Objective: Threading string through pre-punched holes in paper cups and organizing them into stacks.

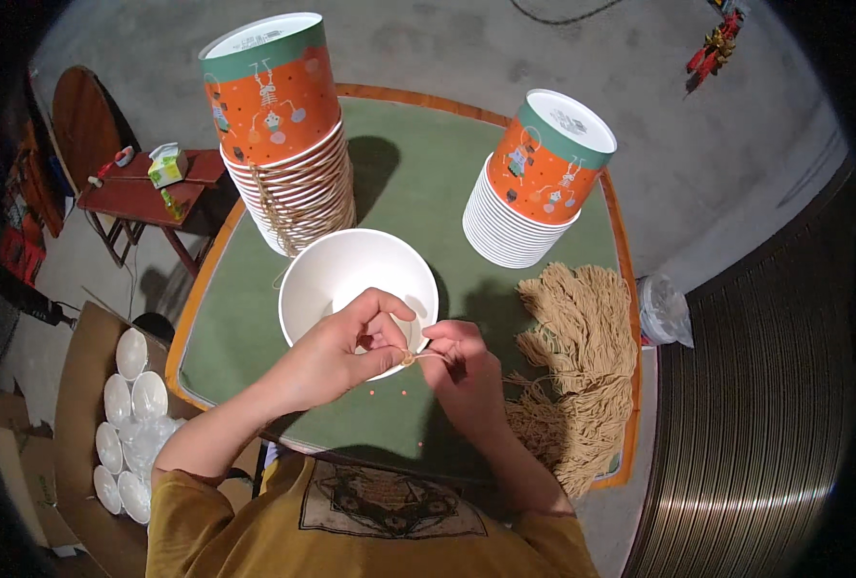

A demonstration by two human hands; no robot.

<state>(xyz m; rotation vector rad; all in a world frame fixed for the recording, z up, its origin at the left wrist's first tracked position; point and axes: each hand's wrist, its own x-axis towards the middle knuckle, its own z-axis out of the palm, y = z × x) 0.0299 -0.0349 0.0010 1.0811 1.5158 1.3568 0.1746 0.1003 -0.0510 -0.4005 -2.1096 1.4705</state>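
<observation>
A white paper bucket (314, 279) stands mouth up on the table in front of me, its inside plain white. Over its near right rim, my left hand (343, 349) pinches a piece of tan cord (410, 357) between thumb and fingertips. From the other side my right hand (466, 378) grips the thin end of the same cord, fingers curled in. Whether the cord passes through the bucket's wall is hidden by my hands. To the right of my right hand lies a large bundle of tan cords (582, 366).
A tall stack of upturned orange-and-green buckets (279, 125) with cords along its side stands at the back left. A shorter upturned stack (544, 173) is at the back right. Left of the green table (226, 337), a cardboard box (77, 424) holds several white round pieces.
</observation>
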